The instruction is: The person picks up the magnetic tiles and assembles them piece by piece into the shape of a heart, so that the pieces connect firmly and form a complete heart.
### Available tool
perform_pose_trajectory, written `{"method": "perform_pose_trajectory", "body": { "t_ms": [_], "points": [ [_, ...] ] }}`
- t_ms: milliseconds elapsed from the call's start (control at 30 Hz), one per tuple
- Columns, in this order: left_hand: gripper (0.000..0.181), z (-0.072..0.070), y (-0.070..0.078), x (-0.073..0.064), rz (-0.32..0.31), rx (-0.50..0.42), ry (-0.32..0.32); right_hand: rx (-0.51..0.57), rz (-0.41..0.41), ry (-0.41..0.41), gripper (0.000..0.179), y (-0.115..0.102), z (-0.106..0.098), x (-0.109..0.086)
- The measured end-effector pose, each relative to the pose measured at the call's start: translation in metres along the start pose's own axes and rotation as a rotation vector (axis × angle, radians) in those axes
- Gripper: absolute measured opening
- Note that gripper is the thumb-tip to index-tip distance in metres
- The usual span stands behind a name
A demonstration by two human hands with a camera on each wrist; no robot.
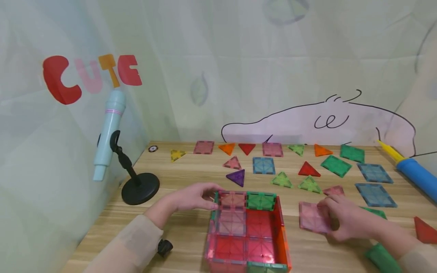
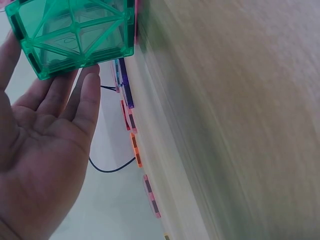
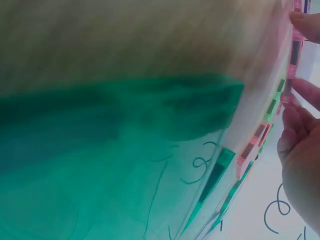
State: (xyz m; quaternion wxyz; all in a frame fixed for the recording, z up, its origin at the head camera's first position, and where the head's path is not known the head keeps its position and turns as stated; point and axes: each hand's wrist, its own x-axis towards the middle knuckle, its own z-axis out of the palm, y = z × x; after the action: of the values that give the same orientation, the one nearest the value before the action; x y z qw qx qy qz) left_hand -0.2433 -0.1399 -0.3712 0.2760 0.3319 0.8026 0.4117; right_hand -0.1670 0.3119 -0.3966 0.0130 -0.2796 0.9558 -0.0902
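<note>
A low open-topped box of see-through magnetic tiles [image 1: 246, 231] stands on the table, with pink, green, red and orange walls. My left hand [image 1: 196, 197] is at its far left corner, thumb along the left side and fingers by the back edge. In the left wrist view, the fingertips touch a green wall tile [image 2: 80, 35], and the fingers [image 2: 85, 107] are nearly straight. To the right of the box, my right hand [image 1: 346, 216] pinches a pink square tile [image 1: 308, 218], which lies flat at table level. Fingers and thumb [image 3: 305, 90] sit at pink edges in the right wrist view.
Several loose tiles spread behind and right of the box, including a purple triangle [image 1: 237, 177] and blue squares [image 1: 375, 195]. A microphone [image 1: 110, 132] on a black stand [image 1: 140, 187] is at left. Beside my right wrist is a green piece [image 1: 384, 259]. A blue-and-yellow object [image 1: 416, 178] is at right.
</note>
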Motion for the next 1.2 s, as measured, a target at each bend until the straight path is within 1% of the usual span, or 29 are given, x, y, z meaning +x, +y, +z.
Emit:
{"method": "perform_pose_trajectory", "body": {
  "t_ms": [100,233,367,500,567,667,767,833,900,1033,1133,1200],
  "points": [
    [0.044,0.0,0.0,0.0,0.006,0.006,-0.003,0.018,0.04,0.041,0.072,-0.004,-0.002,0.004],
    [0.045,-0.001,0.0,0.0,0.008,0.006,-0.008,0.049,0.067,0.095,0.079,-0.011,-0.007,0.011],
    [0.045,-0.001,0.0,0.0,0.015,0.013,-0.008,0.085,0.023,0.168,0.078,-0.021,-0.016,0.02],
    [0.045,-0.001,-0.002,0.0,0.008,0.014,-0.003,0.15,-0.029,0.193,0.075,-0.033,-0.028,0.036],
    [0.045,-0.001,-0.002,-0.001,0.001,0.016,0.0,0.191,-0.029,0.187,0.073,-0.038,-0.034,0.042],
    [0.045,0.0,-0.002,-0.001,-0.013,0.02,0.008,0.189,-0.029,0.196,0.071,-0.041,-0.041,0.048],
    [0.045,0.001,-0.001,0.0,-0.014,0.023,0.006,0.201,-0.018,0.223,0.07,-0.041,-0.046,0.048],
    [0.045,0.001,-0.001,0.001,-0.02,0.022,0.005,0.245,-0.024,0.242,0.072,-0.041,-0.048,0.047],
    [0.044,0.001,0.0,0.001,-0.02,0.024,0.007,0.32,-0.04,0.262,0.073,-0.043,-0.05,0.047],
    [0.044,0.001,0.0,0.0,-0.023,0.017,0.014,0.387,-0.13,0.292,0.072,-0.055,-0.049,0.051],
    [0.043,0.001,0.0,-0.001,-0.025,0.006,0.02,0.422,-0.213,0.286,0.068,-0.066,-0.041,0.057],
    [0.043,0.001,0.0,-0.001,-0.024,0.001,0.02,0.444,-0.242,0.267,0.065,-0.072,-0.033,0.062]
  ]
}}
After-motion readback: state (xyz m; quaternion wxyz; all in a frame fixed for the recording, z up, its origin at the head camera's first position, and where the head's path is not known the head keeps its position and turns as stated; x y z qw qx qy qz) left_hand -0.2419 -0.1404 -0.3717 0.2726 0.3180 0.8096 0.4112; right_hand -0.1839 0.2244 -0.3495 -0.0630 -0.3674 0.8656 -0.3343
